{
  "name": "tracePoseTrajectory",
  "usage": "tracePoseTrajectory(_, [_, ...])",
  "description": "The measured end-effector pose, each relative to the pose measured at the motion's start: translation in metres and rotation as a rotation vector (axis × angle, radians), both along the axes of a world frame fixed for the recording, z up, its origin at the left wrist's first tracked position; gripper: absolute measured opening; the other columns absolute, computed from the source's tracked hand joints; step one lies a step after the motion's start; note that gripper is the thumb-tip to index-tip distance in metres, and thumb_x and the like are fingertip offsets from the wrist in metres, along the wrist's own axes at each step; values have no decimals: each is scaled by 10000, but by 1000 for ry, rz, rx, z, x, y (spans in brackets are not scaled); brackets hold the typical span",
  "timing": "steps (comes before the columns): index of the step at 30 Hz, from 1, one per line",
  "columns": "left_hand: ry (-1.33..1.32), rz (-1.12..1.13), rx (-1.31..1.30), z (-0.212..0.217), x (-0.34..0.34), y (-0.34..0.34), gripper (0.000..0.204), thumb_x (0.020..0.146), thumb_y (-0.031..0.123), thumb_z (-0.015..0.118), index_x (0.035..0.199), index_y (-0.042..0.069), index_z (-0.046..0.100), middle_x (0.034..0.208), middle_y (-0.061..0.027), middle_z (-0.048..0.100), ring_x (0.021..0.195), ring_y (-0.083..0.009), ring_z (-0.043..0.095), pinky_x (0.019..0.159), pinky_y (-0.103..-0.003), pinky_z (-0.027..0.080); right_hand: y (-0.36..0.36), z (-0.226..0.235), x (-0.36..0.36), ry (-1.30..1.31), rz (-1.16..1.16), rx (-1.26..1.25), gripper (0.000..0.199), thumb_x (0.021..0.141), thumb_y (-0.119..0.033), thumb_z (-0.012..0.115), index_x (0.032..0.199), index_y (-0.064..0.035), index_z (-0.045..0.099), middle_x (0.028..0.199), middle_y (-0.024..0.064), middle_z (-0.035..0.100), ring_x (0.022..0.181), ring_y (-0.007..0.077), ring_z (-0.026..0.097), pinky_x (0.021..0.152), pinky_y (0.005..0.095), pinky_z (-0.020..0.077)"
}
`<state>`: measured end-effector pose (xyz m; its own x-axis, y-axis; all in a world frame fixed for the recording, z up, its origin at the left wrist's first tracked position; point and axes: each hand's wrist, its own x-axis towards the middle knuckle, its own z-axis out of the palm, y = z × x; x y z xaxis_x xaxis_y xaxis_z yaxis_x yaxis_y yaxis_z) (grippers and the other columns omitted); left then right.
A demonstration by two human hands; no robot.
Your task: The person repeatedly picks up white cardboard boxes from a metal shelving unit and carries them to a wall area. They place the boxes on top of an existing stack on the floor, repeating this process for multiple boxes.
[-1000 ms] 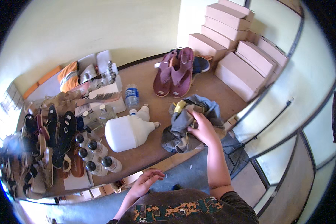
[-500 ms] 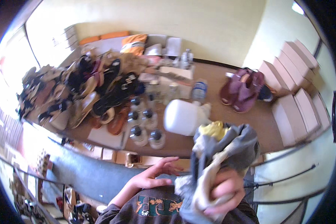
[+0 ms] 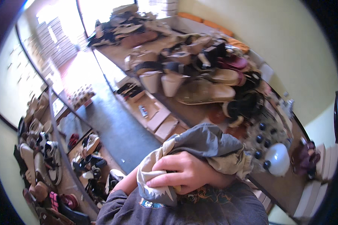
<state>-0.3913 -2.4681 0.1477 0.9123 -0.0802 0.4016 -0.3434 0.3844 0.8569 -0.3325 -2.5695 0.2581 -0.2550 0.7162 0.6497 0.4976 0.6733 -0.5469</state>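
Observation:
A crumpled grey and beige cloth (image 3: pixel 210 138) is bunched in front of my chest. My right hand (image 3: pixel 184 170) reaches across from the right and is closed over it, fingers pointing left and pressed into the folds. The cloth trails down from that hand to a grey end with a white jagged print. My left forearm (image 3: pixel 125 184) comes up from the lower left and disappears behind the cloth, so the fingers of the left hand are hidden.
Sandals and wedge shoes (image 3: pixel 206 92) cover the table beyond. At right stand dark-capped bottles, a white jug (image 3: pixel 277 159), maroon shoes (image 3: pixel 307 155) and cartons (image 3: pixel 308 197). A shoe rack (image 3: pixel 45 157) fills the left; open boxes (image 3: pixel 148 108) sit below the table edge.
The view has swung left. My right hand has brought the cloth in against my chest. My left hand, spread open before, is now behind the cloth.

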Motion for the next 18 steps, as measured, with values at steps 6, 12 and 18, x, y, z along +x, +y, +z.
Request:
tracePoseTrajectory(6, [77,359,-155,-5,-44,120,653,818,224,592,1339,54,239,1258,-128,418,1108,-230,459,936,-354,390,113,-17,-12,50,48,-69,452,597,-68,621,1044,-83,554,1054,165,500,982,325,518,866,405,416])
tracePoseTrajectory(12, [131,732,-397,-23,-73,213,625,829,251,579,1329,51,262,1250,-124,425,1092,-226,468,925,-350,405,223,-29,-8,106,-109,-68,548,643,-31,640,1161,-43,465,1168,203,440,1086,364,454,925,403,373])
tracePoseTrajectory(18, [42,959,-608,-33,-90,321,602,839,278,566,1319,48,284,1241,-121,432,1077,-223,476,913,-345,421,339,-55,4,118,-34,-129,636,704,-175,701,1242,-33,395,1237,215,402,1159,361,403,964,423,327])
